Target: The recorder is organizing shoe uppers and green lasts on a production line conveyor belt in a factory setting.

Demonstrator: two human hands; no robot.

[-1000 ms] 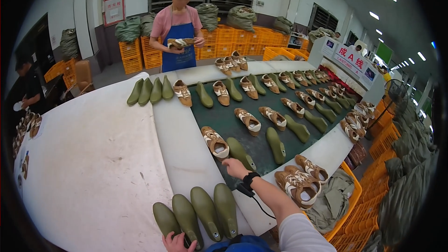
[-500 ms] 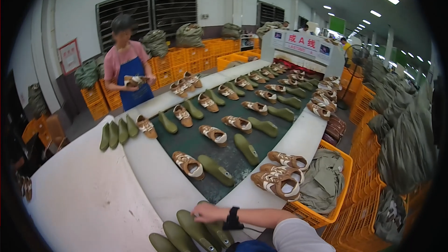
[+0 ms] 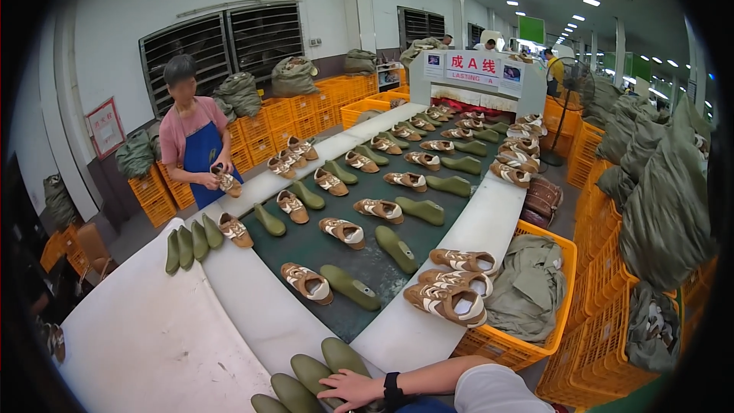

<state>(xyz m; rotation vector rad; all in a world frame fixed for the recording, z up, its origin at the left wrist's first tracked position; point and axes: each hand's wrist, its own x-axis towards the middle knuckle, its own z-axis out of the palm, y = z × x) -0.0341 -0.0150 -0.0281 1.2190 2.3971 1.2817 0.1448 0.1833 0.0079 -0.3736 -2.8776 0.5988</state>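
Green lasts (image 3: pixel 310 372), near edge: R hand (image 3: pixel 353 389) now on them.
R hand has come back from belt (image 3: pixel 264 262); fingers loosely spread, palm down, no grip seen. L hand out of view. Lasts lie side by side on white surface (image 3: pixel 264 310); brown shoes (image 3: pixel 342 232) & addl. lasts (image 3: pixel 396 249) on belt. Handling appears shifted from belt to near lasts.

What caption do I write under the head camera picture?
Right hand spread over green shoe lasts, beside a conveyor belt carrying brown-and-white sneakers.
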